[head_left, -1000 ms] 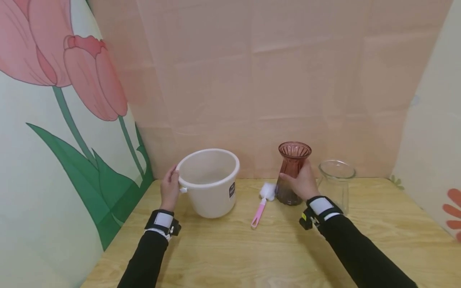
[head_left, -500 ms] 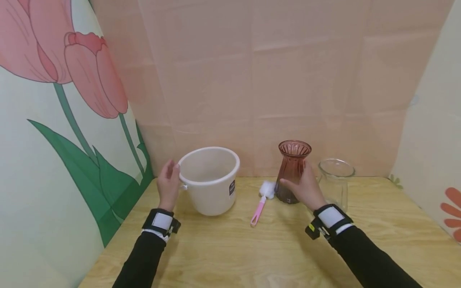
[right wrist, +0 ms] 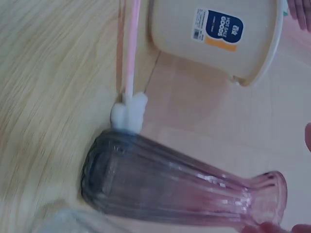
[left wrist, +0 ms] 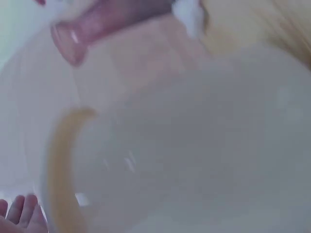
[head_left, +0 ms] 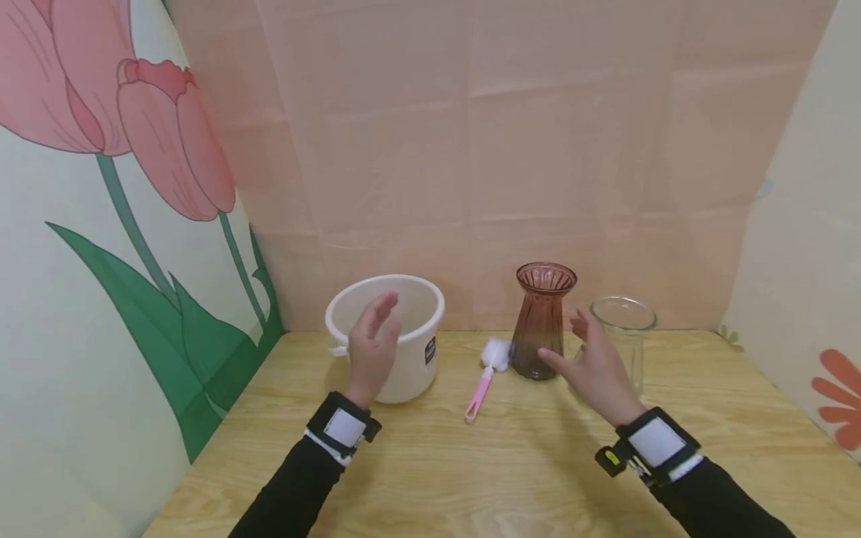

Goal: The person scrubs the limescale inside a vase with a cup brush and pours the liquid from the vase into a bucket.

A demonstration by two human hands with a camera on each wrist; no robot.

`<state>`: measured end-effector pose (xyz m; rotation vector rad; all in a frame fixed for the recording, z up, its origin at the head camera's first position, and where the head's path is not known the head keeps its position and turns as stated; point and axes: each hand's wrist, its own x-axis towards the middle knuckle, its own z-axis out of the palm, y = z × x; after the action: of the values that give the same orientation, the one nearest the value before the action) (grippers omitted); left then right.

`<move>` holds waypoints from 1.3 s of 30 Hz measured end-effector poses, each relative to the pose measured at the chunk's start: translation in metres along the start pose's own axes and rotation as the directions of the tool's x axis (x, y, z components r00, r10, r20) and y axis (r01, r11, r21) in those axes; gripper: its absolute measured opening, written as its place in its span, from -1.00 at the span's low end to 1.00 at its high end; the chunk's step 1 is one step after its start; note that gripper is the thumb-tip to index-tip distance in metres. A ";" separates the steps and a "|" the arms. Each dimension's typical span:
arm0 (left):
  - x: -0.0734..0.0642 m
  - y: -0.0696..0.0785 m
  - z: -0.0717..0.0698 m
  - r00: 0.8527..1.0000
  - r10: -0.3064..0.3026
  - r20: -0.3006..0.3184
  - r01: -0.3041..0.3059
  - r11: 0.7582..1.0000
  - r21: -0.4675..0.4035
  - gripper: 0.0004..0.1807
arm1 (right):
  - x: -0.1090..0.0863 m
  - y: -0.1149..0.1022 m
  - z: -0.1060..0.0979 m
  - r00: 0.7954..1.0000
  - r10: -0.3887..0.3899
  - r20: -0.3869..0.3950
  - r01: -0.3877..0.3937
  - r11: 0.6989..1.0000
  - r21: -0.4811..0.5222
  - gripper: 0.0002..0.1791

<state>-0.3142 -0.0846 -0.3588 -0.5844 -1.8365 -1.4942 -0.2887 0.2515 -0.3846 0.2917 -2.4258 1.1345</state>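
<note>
My left hand is raised in front of the white bucket, its fingers loosely bent and holding nothing. In the left wrist view the bucket's wall fills much of the picture. My right hand hovers just right of the ribbed glass vase, thumb and fingers spread with nothing between them. The vase stands upright, reddish at the top and smoky grey at the base. Partly behind the right hand stands a clear glass vase. A sponge brush with pink handle lies beside the reddish vase's base.
The wooden table ends at a pinkish cloth backdrop. A panel with printed tulips rises at the left, and a pale panel with a printed red flower stands at the right.
The left hand has let go of the bucket's rim and moved right, in front of it. The right hand has released the reddish vase and drawn back to the right.
</note>
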 end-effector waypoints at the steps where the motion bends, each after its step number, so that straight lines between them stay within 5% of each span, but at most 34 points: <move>1: -0.002 0.001 0.008 1.000 0.016 0.027 -0.015 0.999 -0.034 -0.62 | -0.003 0.001 -0.002 1.000 -0.014 -0.025 0.014 1.000 -0.004 0.06; 8: -0.020 0.001 0.065 0.971 0.053 0.233 -0.008 0.982 -0.188 -0.59 | -0.018 0.013 -0.026 0.970 -0.067 -0.234 0.057 0.997 -0.049 -0.18; 13: -0.033 -0.004 0.109 0.915 -0.020 0.402 0.081 0.988 -0.135 -0.54 | -0.021 0.034 -0.045 0.943 -0.029 -0.333 0.007 0.998 -0.070 -0.20; 19: -0.040 -0.013 0.155 0.822 -0.138 0.552 0.221 0.972 -0.086 -0.41 | -0.023 0.060 -0.059 0.947 0.075 -0.311 -0.101 0.993 -0.068 -0.12; 28: -0.045 -0.021 0.218 0.729 -0.247 0.638 0.267 0.961 0.067 -0.25 | -0.014 0.087 -0.064 0.966 0.210 -0.152 -0.212 0.977 0.006 0.06; 34: -0.049 -0.019 0.253 0.702 -0.313 0.640 0.284 0.947 0.151 -0.18 | -0.005 0.100 -0.062 0.974 0.219 -0.051 -0.219 0.976 0.010 0.06; 39: -0.049 -0.022 0.277 0.720 -0.332 0.609 0.259 0.943 0.208 -0.10 | 0.002 0.108 -0.057 0.977 0.211 0.021 -0.211 0.977 0.031 0.09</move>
<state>-0.3601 0.1827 -0.4379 -0.8534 -2.6331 -1.4871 -0.3132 0.3639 -0.4240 0.0541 -2.5017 1.2668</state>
